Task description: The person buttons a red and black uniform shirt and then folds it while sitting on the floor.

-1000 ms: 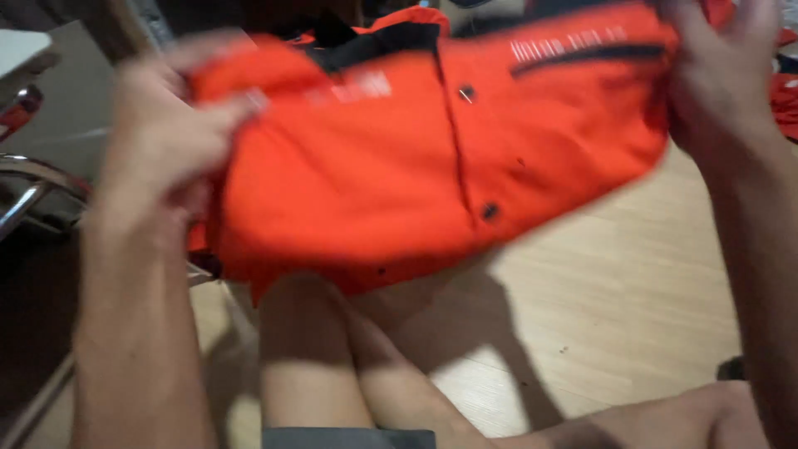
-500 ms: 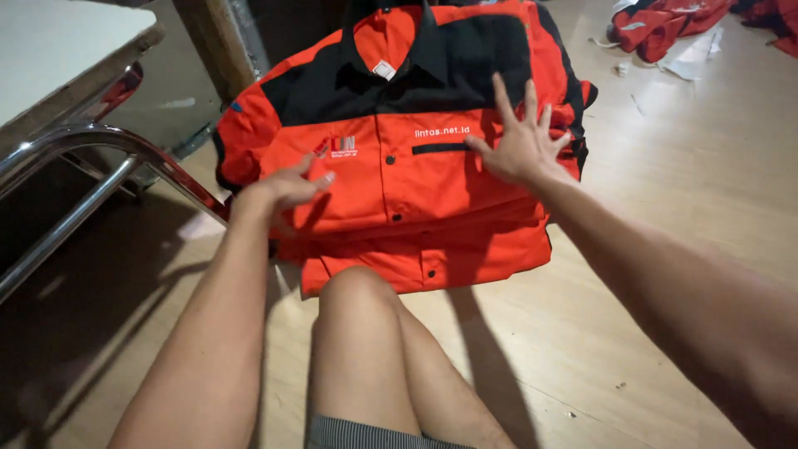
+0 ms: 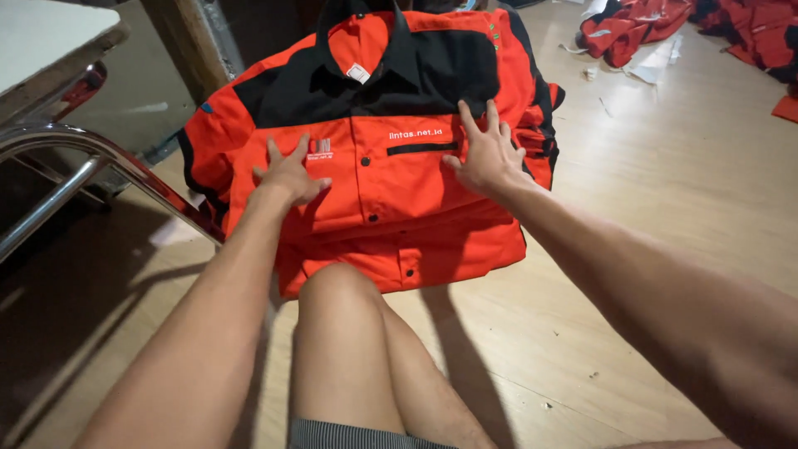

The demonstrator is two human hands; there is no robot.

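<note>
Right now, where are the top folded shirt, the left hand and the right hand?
shirt (image 3: 374,179), head view, on its orange front by the button row.
left hand (image 3: 291,176), head view, on the back of the hand.
right hand (image 3: 486,158), head view, on the back of the hand.

Folded orange-and-black shirt (image 3: 374,179) lying on top of a pile of like shirts on the wooden floor (image 3: 648,216), just past a bare knee (image 3: 341,287). Left hand (image 3: 291,173) pressed flat on its chest panel, right hand (image 3: 486,154) spread flat beside the chest pocket. Chrome chair frame (image 3: 75,158) at left edge; more red garments (image 3: 632,29) near the far right corner.
</note>
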